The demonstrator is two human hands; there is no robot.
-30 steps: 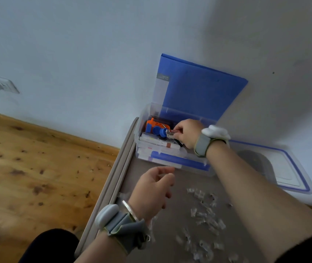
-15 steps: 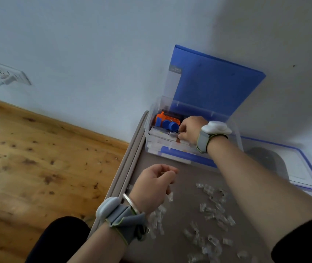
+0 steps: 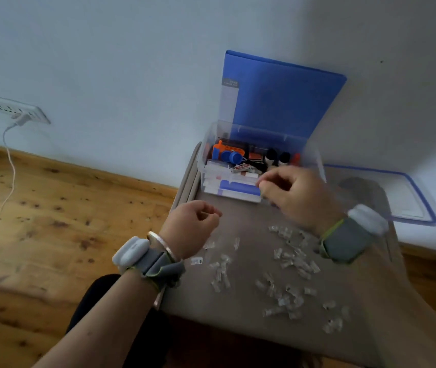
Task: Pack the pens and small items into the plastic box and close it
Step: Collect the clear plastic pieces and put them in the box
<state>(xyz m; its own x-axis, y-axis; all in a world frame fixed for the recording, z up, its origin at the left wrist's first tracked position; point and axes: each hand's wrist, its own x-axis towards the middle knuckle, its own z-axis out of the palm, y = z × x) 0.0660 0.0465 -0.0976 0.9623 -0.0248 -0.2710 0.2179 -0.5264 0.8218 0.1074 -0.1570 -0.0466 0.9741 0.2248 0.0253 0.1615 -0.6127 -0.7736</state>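
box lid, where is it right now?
Head view: the blue-rimmed lid lies flat at the table's far right, right of the open plastic box, beyond the right hand.

- A room in a home or a small private office, not a workshop or a shop.
- The wooden floor has knotty planks, with a wooden skirting board along a plain pale wall.
- A wall socket strip sits low on the wall, with a white cable plugged in and trailing down to the floor.
- A small grey desk stands with its far edge against the wall.
- Stationery points to desk work: a blue folder leans on the wall at the desk's far edge, behind a clear plastic box of pens and small items.
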